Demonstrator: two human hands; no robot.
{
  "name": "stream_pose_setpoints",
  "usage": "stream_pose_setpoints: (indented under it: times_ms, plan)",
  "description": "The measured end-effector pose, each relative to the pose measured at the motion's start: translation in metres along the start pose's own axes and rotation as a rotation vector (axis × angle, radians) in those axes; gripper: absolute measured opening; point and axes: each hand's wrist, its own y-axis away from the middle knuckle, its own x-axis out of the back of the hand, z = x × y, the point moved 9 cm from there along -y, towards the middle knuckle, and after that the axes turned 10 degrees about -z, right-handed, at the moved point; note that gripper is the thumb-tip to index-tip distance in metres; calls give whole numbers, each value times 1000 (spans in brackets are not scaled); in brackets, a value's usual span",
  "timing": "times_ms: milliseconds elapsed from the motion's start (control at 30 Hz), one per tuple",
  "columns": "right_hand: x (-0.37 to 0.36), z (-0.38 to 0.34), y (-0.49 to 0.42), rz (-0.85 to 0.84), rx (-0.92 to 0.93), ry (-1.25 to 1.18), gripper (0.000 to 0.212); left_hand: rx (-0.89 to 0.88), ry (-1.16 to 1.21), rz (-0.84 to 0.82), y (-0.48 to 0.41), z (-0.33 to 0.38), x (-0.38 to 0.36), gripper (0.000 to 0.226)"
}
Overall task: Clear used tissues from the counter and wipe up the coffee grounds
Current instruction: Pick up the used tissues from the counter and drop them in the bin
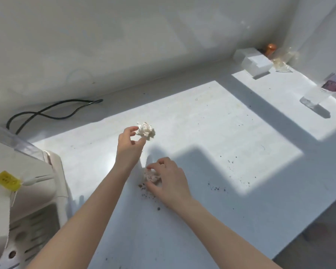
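Two crumpled used tissues lie on the white counter (211,133). The far tissue (146,130) is white and sits in sunlight; my left hand (127,148) reaches it with thumb and fingers spread around its left side, touching it. The near tissue (151,176) is stained pinkish and lies in shadow; my right hand (169,181) has its fingers curled around it. Dark coffee grounds (216,188) are scattered to the right of that hand, with more coffee grounds (145,193) just below the near tissue.
A beige coffee machine (23,210) with a yellow tag stands at the left edge, its black cable (47,113) looping along the wall. A white box (254,62), a copper-topped object (271,48) and a plastic bottle (322,88) sit at the back right. The counter edge runs lower right.
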Motion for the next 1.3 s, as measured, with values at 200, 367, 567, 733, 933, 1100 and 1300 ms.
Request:
stream_pose_setpoints:
  times_ms: [200,367,567,733,933,1100,1300]
  plan:
    - [3,11,-8,30,13,-4,23,-133,-564,8,-49,10,-21,47]
    - [11,15,-10,75,9,-21,21,-186,-734,-28,-61,-1,-31,32]
    - [19,21,-4,142,-29,-114,18,-185,-697,-21,-42,1,-30,27]
    - [42,24,22,262,-24,-244,15,-235,-501,16,2,27,-28,28]
    - [66,30,78,380,7,-369,14,-267,-364,-47,84,44,-50,22]
    - [73,42,163,440,29,-339,12,-207,-269,-99,175,27,-98,20]
    - [65,99,271,438,-82,-346,7,-35,-84,-337,271,-11,-185,28]
